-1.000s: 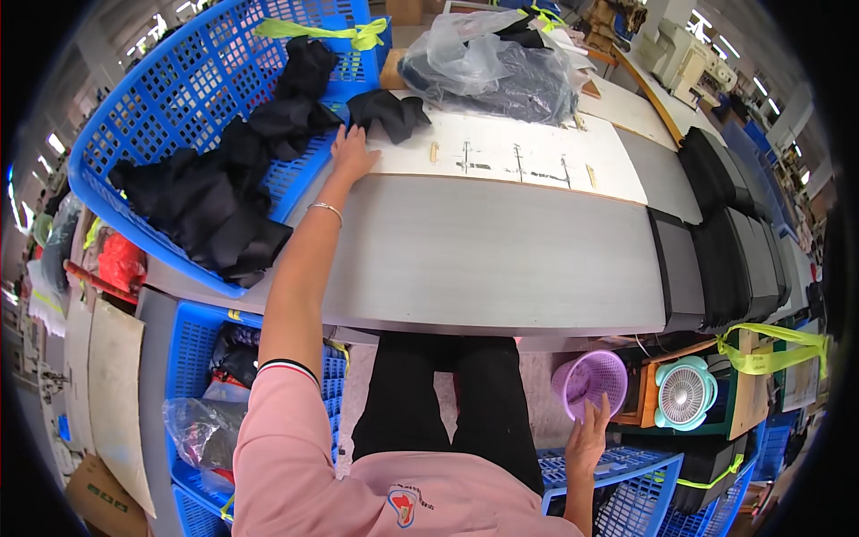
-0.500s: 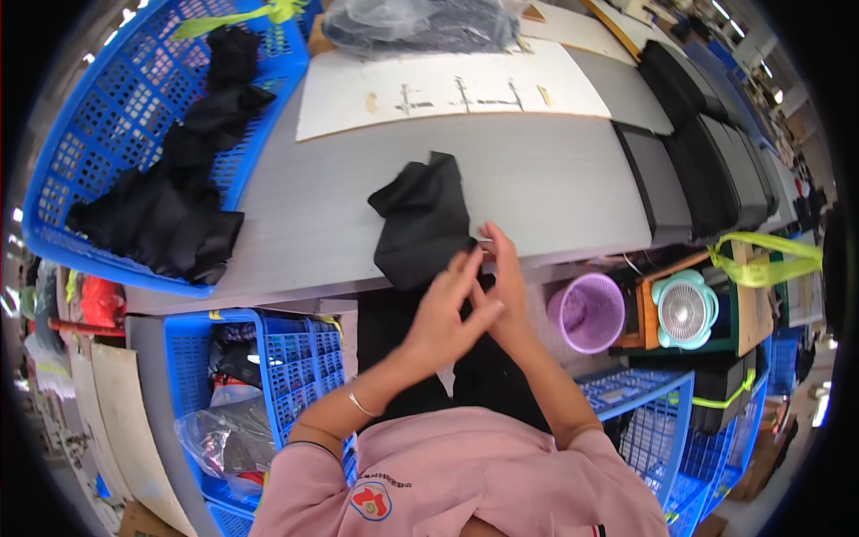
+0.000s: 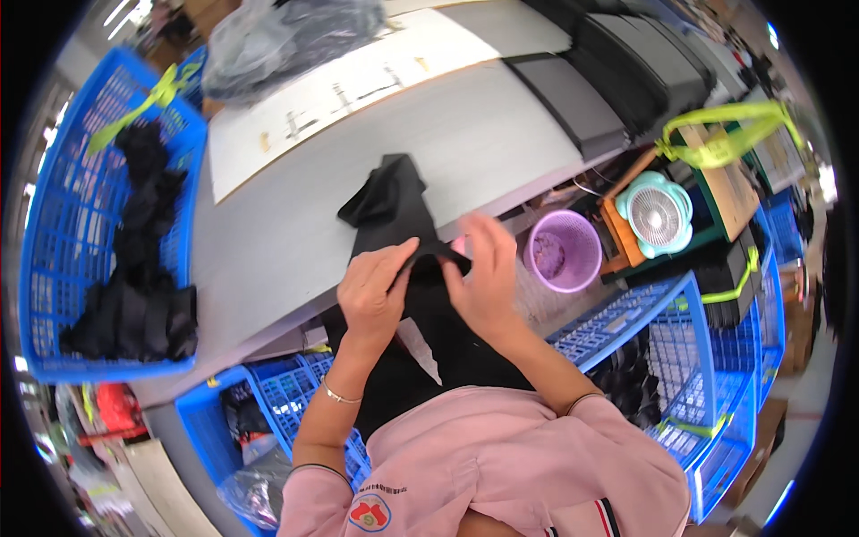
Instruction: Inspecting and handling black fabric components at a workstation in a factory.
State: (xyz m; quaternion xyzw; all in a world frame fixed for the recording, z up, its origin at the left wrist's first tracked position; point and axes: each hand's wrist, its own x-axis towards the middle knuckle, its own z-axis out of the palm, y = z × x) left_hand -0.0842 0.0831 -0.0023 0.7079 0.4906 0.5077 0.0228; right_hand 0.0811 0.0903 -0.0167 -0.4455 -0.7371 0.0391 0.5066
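Observation:
A folded black fabric piece (image 3: 391, 204) hangs over the near edge of the grey table, its far end lying on the tabletop. My left hand (image 3: 372, 285) pinches its near part between thumb and fingers. From there a narrow strip of the fabric stretches across to my right hand (image 3: 488, 279). The thumb and fingers of that hand close about the strip's end; the upper fingers are smeared by motion. Something small and pink shows beside the right fingers, too blurred to name.
A blue basket (image 3: 46, 259) with black fabric pieces stands at the left. Black padded stacks (image 3: 573, 98) sit at the back right. Below the edge are a purple bin (image 3: 586, 277), a small teal fan (image 3: 684, 215) and more blue crates (image 3: 707, 358). A white board (image 3: 242, 161) lies behind.
The view has turned, and things have shifted. My hands were close together at the fabric's corner; now they are apart with a strip drawn between them. The left hand has taken hold of the fabric.

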